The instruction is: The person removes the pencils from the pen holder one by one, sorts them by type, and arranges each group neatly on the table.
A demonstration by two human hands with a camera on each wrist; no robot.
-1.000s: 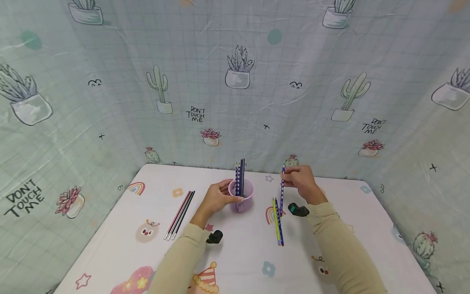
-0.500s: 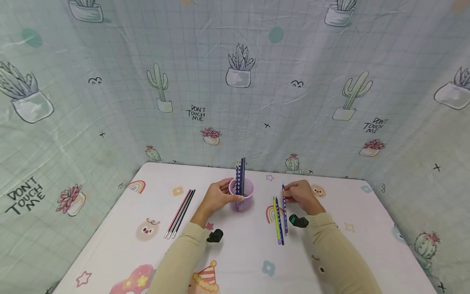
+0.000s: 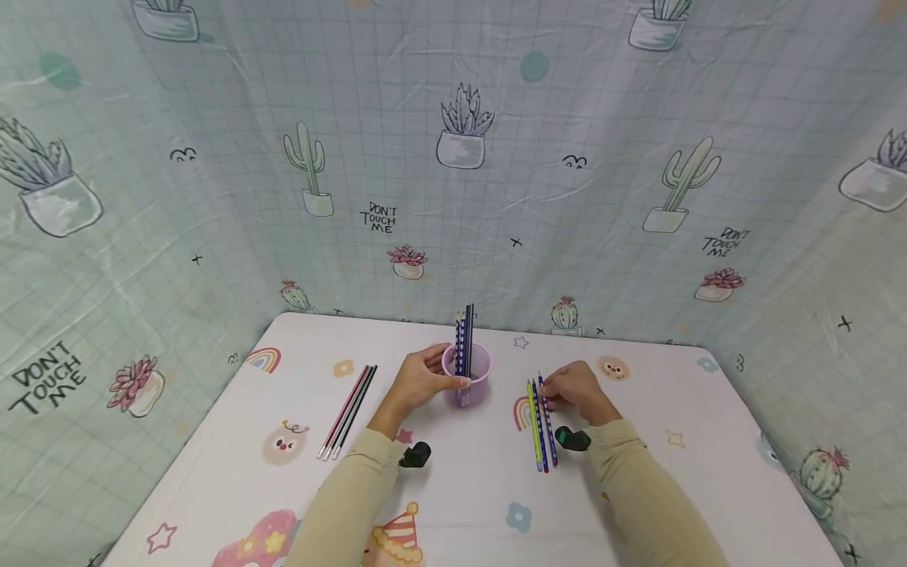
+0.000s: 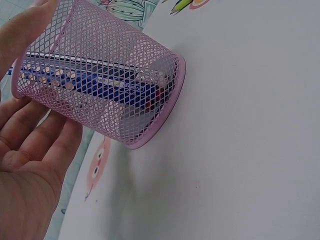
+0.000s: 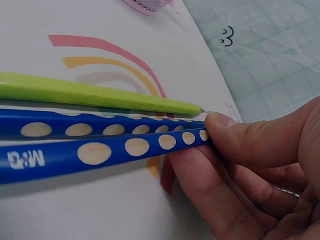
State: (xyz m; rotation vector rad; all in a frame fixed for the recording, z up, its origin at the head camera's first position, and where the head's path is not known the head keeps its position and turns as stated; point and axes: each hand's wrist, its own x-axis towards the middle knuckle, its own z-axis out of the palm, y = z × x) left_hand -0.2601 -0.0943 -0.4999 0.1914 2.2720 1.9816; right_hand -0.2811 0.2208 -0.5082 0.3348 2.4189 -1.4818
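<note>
My left hand (image 3: 418, 383) grips the pink cup (image 3: 466, 378) at centre frame; my right hand (image 3: 575, 389) pinches a blue pencil (image 3: 547, 421) lying on the bench (image 3: 212, 472).

Left hand (image 4: 30, 165) cups pink mesh cup (image 4: 107, 80) — blue pencils (image 4: 85, 82) inside.

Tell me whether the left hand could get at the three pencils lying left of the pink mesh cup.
Probably yes: the left hand grips the cup, and bare tablecloth lies between it and those pencils.
</note>
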